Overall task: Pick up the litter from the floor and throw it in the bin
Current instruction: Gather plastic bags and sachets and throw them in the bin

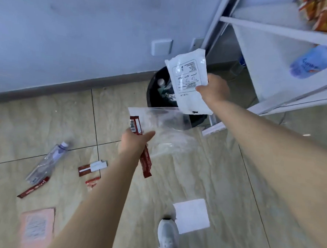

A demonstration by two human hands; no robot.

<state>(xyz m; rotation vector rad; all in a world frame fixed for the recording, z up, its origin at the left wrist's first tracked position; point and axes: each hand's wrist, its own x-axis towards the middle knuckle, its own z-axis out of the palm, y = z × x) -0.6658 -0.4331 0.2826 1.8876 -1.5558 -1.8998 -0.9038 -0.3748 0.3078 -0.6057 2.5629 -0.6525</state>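
Observation:
My right hand (pixel 214 90) holds a white printed packet (pixel 187 83) directly above the black bin (pixel 154 96), which stands against the wall and holds a bottle and other rubbish. My left hand (pixel 134 141), lower and just in front of the bin, grips a red wrapper (pixel 145 161) together with a clear plastic bag (pixel 164 129). On the tiled floor to the left lie a crushed clear bottle (pixel 47 160), red wrappers (pixel 91 168) (pixel 33 187) and a pink packet (pixel 37 228). A white paper sheet (pixel 191 215) lies near my shoe.
A white metal shelf unit (pixel 281 31) stands right of the bin, with a blue pack and orange snack bags on it. The grey wall and dark skirting run behind. My white shoe (pixel 167 236) is at the bottom centre.

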